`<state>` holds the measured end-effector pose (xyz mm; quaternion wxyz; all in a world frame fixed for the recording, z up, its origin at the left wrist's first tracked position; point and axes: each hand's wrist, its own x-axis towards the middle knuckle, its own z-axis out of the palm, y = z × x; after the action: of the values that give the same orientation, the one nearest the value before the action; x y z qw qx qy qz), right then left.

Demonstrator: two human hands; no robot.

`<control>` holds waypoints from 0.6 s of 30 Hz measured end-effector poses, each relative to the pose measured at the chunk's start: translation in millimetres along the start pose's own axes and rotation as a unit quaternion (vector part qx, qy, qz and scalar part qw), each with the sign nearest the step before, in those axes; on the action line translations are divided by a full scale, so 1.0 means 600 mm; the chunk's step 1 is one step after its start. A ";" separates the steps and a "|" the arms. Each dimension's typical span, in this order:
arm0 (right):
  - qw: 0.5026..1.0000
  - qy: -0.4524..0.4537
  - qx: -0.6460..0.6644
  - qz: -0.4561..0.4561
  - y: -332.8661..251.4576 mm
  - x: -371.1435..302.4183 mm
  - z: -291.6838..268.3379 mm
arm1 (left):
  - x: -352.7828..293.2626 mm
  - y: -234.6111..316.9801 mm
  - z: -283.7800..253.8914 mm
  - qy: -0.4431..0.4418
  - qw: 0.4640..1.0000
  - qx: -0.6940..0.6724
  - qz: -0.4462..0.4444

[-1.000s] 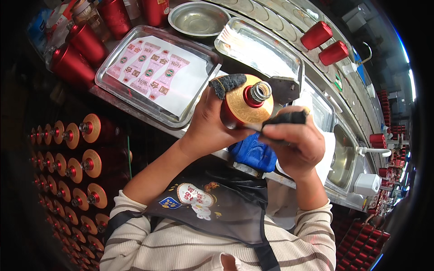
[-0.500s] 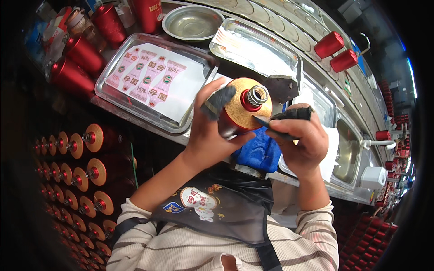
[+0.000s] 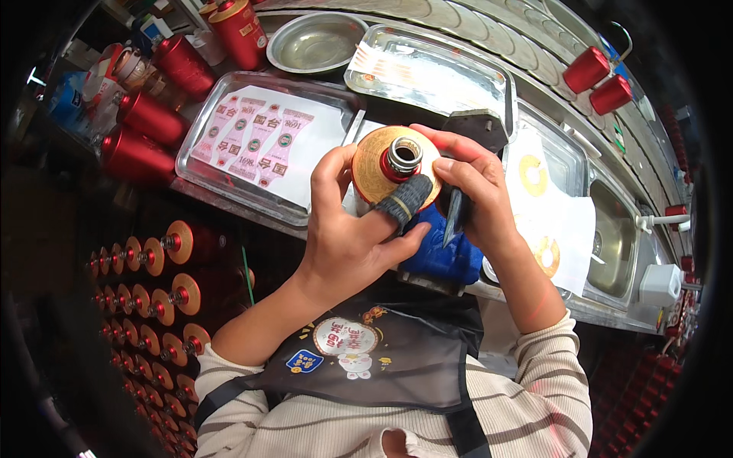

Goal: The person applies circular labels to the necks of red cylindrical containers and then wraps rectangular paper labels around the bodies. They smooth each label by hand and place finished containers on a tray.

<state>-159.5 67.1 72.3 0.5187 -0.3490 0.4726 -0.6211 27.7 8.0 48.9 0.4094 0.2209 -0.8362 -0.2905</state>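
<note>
left hand [image 3: 347, 248] fingers clamped around red bottle with round gold top and threaded metal neck [image 3: 372, 174], one dark-grey-covered finger across the gold; right hand [image 3: 486, 197] fingers closed on dark pointed blade [image 3: 456, 214], tips touching top's right edge. bottle held up near bright blue cloth [image 3: 437, 256], right of rectangular metal tray [image 3: 238, 195].

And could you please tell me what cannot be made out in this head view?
All in the head view:
Held bottle: its side is mostly hidden beneath its gold top and by the left grip.
Blade: its rear end is covered by the right grip.
Blue cloth: partly hidden behind the blade and right grip.
Lower-left bottles: bodies lost in darkness.
Red items at lower right: too small and dim to tell.
</note>
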 end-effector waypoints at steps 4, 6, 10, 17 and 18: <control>1.000 0.000 0.009 -0.010 0.001 -0.004 0.004 | 0.021 0.021 0.011 0.007 0.991 0.130 0.004; 1.000 -0.004 0.007 -0.025 0.005 -0.005 0.007 | 0.007 0.001 0.013 0.025 0.995 0.094 0.028; 0.999 -0.014 -0.013 -0.035 0.009 -0.013 0.010 | -0.017 -0.026 0.008 0.029 0.999 -0.040 0.001; 0.999 -0.011 -0.014 -0.045 0.015 -0.023 0.019 | -0.022 -0.030 0.004 0.079 0.975 -0.205 0.041; 0.999 -0.013 -0.020 -0.045 0.014 -0.023 0.018 | -0.021 -0.027 0.004 0.093 0.967 -0.238 0.027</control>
<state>-143.8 77.8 68.7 0.4887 -0.3885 0.4621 -0.6298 35.2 4.5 30.2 0.5337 0.1203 -0.7072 -0.4479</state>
